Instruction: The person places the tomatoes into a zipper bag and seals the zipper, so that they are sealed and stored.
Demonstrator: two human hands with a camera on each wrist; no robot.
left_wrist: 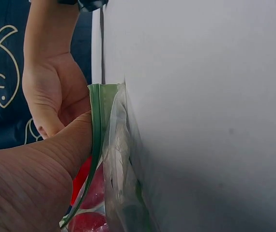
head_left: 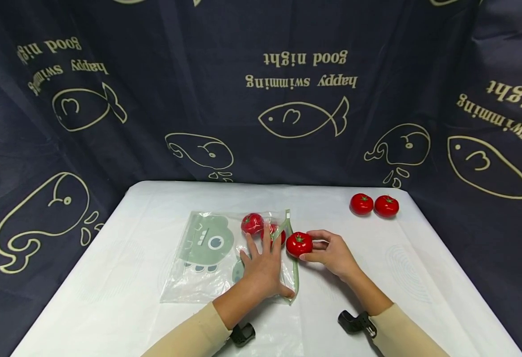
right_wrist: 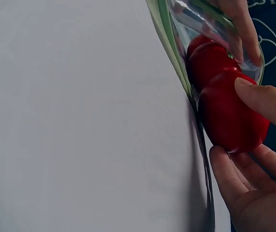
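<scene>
A clear zip bag [head_left: 176,285] with a green monster print lies flat, its green zip edge [head_left: 295,277] facing right. Two red tomatoes [head_left: 252,223] are inside it near the mouth. My left hand [head_left: 262,272] rests on the bag with fingers spread; the thumb [left_wrist: 72,142] reaches to the green strip at the opening. My right hand [head_left: 334,253] holds another tomato [head_left: 299,245] between thumb and fingers, right at the bag's mouth. In the right wrist view, that tomato [right_wrist: 232,113] sits against the ones in the bag.
Two more tomatoes [head_left: 361,204] sit side by side at the table's far right corner. The white table [head_left: 122,258] ends at a dark curtain [head_left: 225,89] with fish drawings behind it. A black wrist camera [head_left: 354,322] is worn below each hand.
</scene>
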